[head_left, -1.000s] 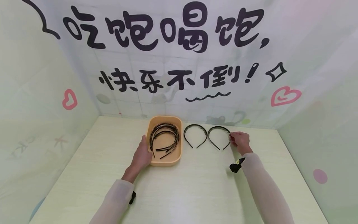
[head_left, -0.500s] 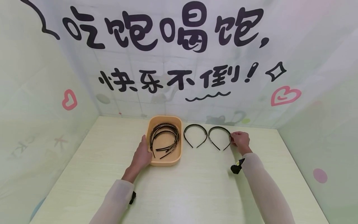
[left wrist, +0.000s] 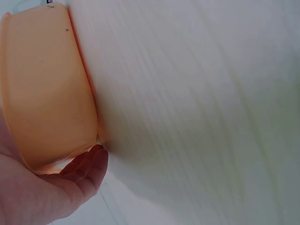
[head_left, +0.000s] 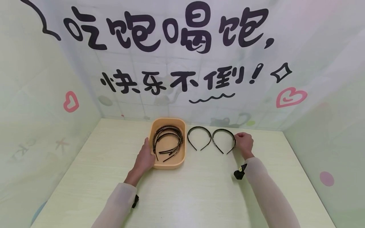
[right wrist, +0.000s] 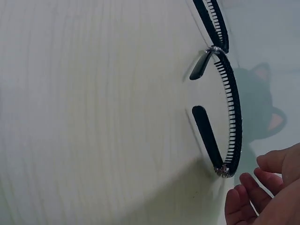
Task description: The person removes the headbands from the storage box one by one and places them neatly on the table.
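Two black toothed headbands lie side by side on the table: the left headband (head_left: pixel 199 128) and the right headband (head_left: pixel 223 130). Their sides touch, and the open ends face the person. Close to the right headband's outer side is my right hand (head_left: pixel 244 144); the right wrist view shows its loosely bent fingers (right wrist: pixel 248 190) apart from the band. Several more black headbands (head_left: pixel 169 136) lie overlapped in an orange plastic box (head_left: pixel 170 166). My left hand (head_left: pixel 144 159) holds that box by its left side, with fingers (left wrist: pixel 96 171) against the outer wall in the left wrist view.
The pale wooden table (head_left: pixel 182 196) is bounded by a back sheet (head_left: pixel 159 60) with black lettering and by side sheets. Box and headbands sit near the table's back edge.
My right hand's fingers have come off the right headband, which has shifted very slightly toward the person. The left hand and the box have stayed where they were.
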